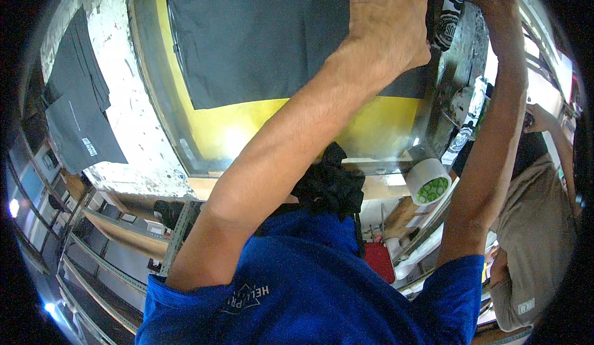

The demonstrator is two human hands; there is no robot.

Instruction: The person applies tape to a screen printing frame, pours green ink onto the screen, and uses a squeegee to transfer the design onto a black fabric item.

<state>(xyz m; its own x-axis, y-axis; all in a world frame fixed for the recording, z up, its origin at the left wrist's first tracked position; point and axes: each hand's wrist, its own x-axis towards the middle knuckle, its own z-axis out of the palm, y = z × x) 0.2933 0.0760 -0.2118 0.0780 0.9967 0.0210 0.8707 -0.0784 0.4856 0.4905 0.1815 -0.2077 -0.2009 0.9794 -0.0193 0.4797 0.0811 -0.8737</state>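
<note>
My left hand (393, 20) lies over black cloth (260, 35), which is spread on a yellow board (223, 128). Its fingers look apart, though the top edge of the view cuts off their tips. At the upper right, my right hand (495, 1) has its fingers closed at the upper end of a black-and-white patterned strip (448, 23). This strip runs along the right side of the cloth, close to my left hand. Another black-and-white patterned strip (464, 134) shows lower down, beside my right forearm.
A white roll with a green-patterned end (431, 181) sits by the board's near right corner. Folded dark garments (83, 122) lie on the paint-marked white surface (142, 141) at left. Metal shelving (111, 258) stands lower left. Another person in a brown shirt (535, 233) is at right.
</note>
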